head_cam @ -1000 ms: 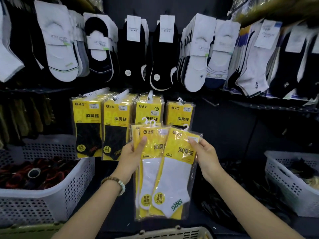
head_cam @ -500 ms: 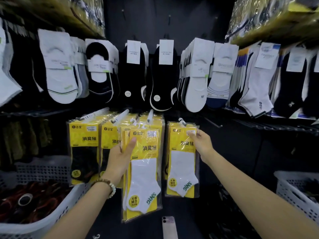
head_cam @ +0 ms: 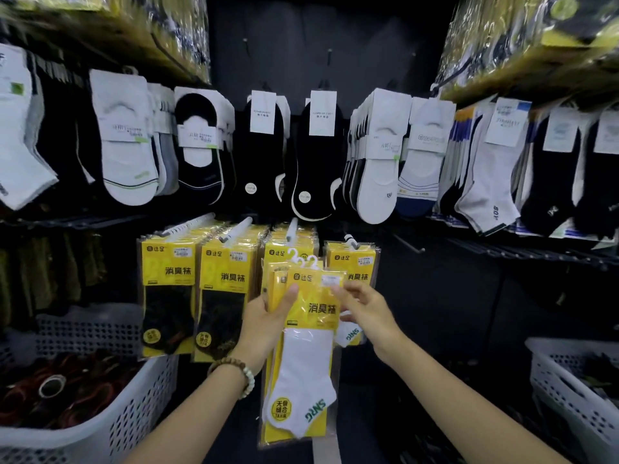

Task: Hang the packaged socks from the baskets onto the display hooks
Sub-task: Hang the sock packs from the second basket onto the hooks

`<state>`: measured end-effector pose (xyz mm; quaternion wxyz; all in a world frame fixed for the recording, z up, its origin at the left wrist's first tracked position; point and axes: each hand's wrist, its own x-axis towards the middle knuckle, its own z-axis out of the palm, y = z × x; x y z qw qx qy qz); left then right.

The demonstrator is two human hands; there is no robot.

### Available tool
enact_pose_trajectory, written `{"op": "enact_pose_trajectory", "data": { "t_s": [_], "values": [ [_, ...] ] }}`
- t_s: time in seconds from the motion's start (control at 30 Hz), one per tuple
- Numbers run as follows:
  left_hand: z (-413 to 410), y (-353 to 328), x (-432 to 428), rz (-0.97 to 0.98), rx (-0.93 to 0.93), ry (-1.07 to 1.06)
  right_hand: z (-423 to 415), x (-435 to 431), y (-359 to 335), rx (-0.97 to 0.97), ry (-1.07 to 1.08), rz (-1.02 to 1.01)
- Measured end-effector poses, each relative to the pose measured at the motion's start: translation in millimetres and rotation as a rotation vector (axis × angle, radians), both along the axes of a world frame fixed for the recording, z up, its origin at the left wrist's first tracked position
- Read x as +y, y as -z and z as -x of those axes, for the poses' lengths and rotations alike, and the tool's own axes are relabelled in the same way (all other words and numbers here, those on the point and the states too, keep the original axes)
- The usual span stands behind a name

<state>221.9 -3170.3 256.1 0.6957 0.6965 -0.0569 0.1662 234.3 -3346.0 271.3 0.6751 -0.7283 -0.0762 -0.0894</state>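
Brings the right hand point(head_cam: 365, 313) back off the far-right hook point(head_cam: 350, 242), where it was half a second ago, and over to the stack of white-sock packs point(head_cam: 304, 360). Leaves one white-sock pack point(head_cam: 351, 262) hanging on that hook, just behind the right hand. Grips the stack in the left hand point(head_cam: 264, 326), thumb pressed across the yellow front, the other fingers wrapped behind the left edge. Lays right fingertips point(head_cam: 336, 291) on the upper right corner of the front pack; cannot tell whether pinching or only touching. Holds the stack upright in mid-air, three small white hangers point(head_cam: 303, 261) poking up in front of the third row of yellow packs point(head_cam: 278, 252). Shows two more rows of black-sock packs point(head_cam: 167, 309) to the left, each on its own white hook. Wears a bead bracelet point(head_cam: 234, 373) on the left wrist. Has a white basket point(head_cam: 127, 426) of dark bundled items at lower left and a second white basket point(head_cam: 562, 373) at lower right, well apart from the hands.
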Motion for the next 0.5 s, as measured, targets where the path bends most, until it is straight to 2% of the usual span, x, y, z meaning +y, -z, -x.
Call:
{"op": "enact_pose_trajectory", "data": {
  "t_s": [0.1, 0.17, 0.27, 0.5],
  "values": [
    [7, -2, -12, 0.049, 0.046, 0.045, 15, 8, -3, -0.032, 0.019, -0.127],
    [10, -3, -14, 0.044, 0.04, 0.016, 21, 4, -6, -0.05, 0.013, -0.142],
    [14, -6, -10, 0.032, 0.01, 0.0, 27, -4, -11, -0.064, -0.044, -0.08],
    [26, -11, -3, 0.072, 0.013, 0.112, 34, -22, -17, -0.025, -0.101, 0.022]
  ]
}}
